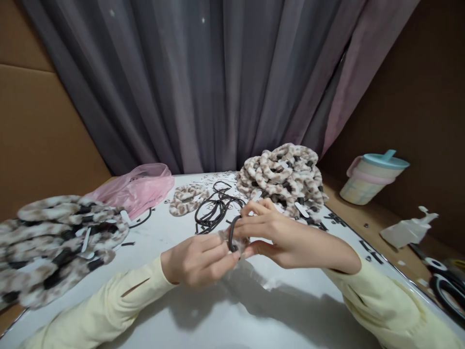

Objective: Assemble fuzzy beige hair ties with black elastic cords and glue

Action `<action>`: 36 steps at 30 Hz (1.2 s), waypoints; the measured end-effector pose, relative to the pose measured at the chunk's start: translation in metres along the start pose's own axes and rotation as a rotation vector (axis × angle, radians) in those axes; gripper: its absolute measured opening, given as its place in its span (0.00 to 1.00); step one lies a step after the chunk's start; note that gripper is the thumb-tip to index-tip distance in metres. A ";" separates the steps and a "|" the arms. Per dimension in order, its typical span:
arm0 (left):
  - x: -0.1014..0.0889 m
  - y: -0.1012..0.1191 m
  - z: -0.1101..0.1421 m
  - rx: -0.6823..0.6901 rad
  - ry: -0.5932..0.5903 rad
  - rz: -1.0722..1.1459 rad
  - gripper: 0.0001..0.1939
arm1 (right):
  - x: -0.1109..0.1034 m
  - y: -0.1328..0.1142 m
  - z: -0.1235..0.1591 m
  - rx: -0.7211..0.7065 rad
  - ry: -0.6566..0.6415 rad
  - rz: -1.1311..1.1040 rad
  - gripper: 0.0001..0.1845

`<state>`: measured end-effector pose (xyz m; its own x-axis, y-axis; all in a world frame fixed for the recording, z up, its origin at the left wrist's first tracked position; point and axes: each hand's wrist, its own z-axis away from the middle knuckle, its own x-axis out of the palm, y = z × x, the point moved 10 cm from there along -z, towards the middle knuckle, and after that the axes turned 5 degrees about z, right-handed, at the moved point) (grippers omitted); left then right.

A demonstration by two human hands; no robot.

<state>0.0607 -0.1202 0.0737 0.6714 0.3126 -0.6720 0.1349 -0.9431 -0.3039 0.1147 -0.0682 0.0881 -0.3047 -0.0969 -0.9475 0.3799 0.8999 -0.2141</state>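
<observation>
My left hand (203, 259) and my right hand (278, 232) meet over the middle of the white tabletop. Between them is a short curved piece of black cord (232, 235), its upper part at my right fingertips and its lower end by my left fingers. Both hands are closed on it. Something clear and crinkled, like thin plastic, shows behind the cord, partly hidden by my fingers. Just beyond my hands lies a tangle of black cords (214, 213). One fluffy brown-and-white ring (187, 198) rests to the left of that tangle.
Piles of fluffy rings with black sections and white tags stand at left (65, 242) and back right (286, 177). A pink plastic bag (136, 186) lies back left. At right are black scraps, a lidded cup (374, 179), a white bottle (410, 231) and scissors (448, 291).
</observation>
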 end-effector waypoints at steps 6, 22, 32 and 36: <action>-0.006 -0.002 -0.001 -0.018 0.046 0.011 0.13 | 0.009 0.000 -0.005 -0.005 -0.027 -0.046 0.05; 0.004 -0.059 0.044 -0.990 0.319 0.246 0.04 | -0.008 0.002 -0.006 0.043 0.409 0.284 0.09; 0.023 -0.102 0.037 -1.242 0.389 0.414 0.07 | -0.029 0.023 -0.001 0.104 0.573 0.509 0.11; 0.046 -0.132 0.028 -1.275 0.470 0.615 0.11 | -0.030 0.054 0.003 0.159 0.546 0.581 0.11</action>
<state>0.0535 0.0217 0.0640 0.9923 0.0087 -0.1234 0.1141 -0.4503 0.8855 0.1467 -0.0178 0.1044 -0.3884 0.6252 -0.6770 0.7153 0.6677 0.2062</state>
